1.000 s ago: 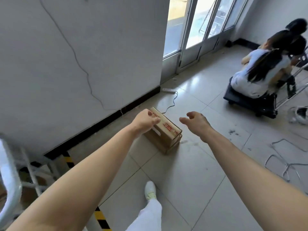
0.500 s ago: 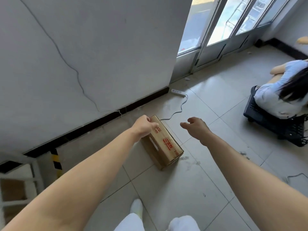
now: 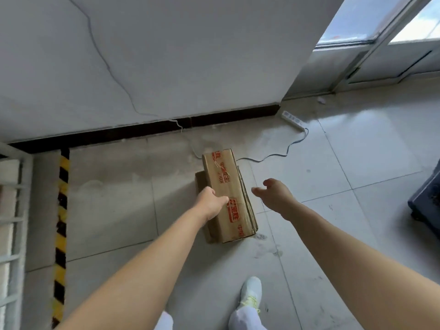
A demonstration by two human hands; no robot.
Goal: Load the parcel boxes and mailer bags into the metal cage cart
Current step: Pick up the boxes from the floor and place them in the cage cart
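One pale shoe (image 3: 250, 290) stands nearest on the tiled floor (image 3: 338, 234). Two hands reach out. The left hand (image 3: 211, 201) grips the left top edge of the single parcel box (image 3: 227, 178), thumb on top, fingers curled down its side. The right hand (image 3: 273, 194) hovers just right of it, fingers loosely spread, touching nothing. The box lies flat on the floor, long axis near to far, far end angled slightly left. Beyond it lies one power strip (image 3: 293, 119), by the wall (image 3: 166, 55).

Grey tiled floor (image 3: 357, 163), dusty smears near wall. White wall (image 3: 190, 55) far, long crack (image 3: 107, 65) running down; black baseboard (image 3: 142, 131) along bottom. Yellow-black hazard tape (image 3: 62, 210) on floor, left. White power strip (image 3: 293, 120) far right, cable (image 3: 281, 156) snaking left. Glass doors (image 3: 357, 17) far right. Dark crate (image 3: 428, 198) at right edge. White shoe (image 3: 251, 292) near.
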